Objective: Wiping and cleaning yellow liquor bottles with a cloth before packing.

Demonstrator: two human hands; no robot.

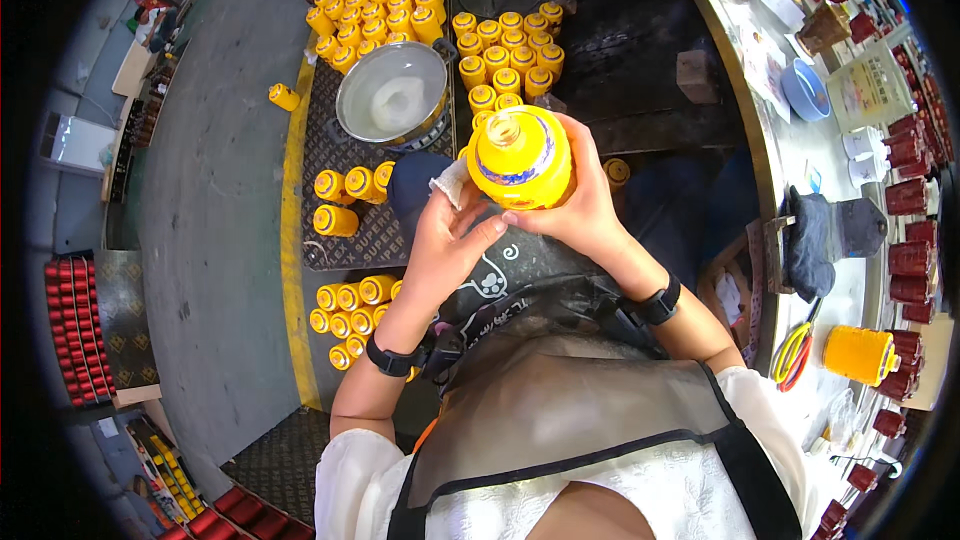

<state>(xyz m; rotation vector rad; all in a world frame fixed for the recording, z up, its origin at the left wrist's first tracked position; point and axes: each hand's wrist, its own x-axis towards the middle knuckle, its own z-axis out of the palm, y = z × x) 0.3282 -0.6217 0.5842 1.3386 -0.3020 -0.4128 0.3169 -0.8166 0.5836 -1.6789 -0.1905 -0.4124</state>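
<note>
A round-shouldered yellow bottle (520, 160) with a blue patterned band and a short neck is held upright over my lap. My right hand (590, 202) wraps around its right side, the thumb low on its front. Close by its lower left is my left hand (452, 240), with a crumpled white cloth (452, 183) pinched at its fingers. The two thumbs meet near the bottle's base. A wide metal pan (395, 90) holding cloudy liquid stands just beyond my left hand.
Several yellow bottles (385, 0) crowd around the pan, with more by my left knee (355, 320). One bottle (284, 97) stands alone on the grey floor. Along my right runs a workbench (745, 60) with a blue bowl (805, 90), a yellow bottle lying down (860, 355) and dark red pots (910, 200).
</note>
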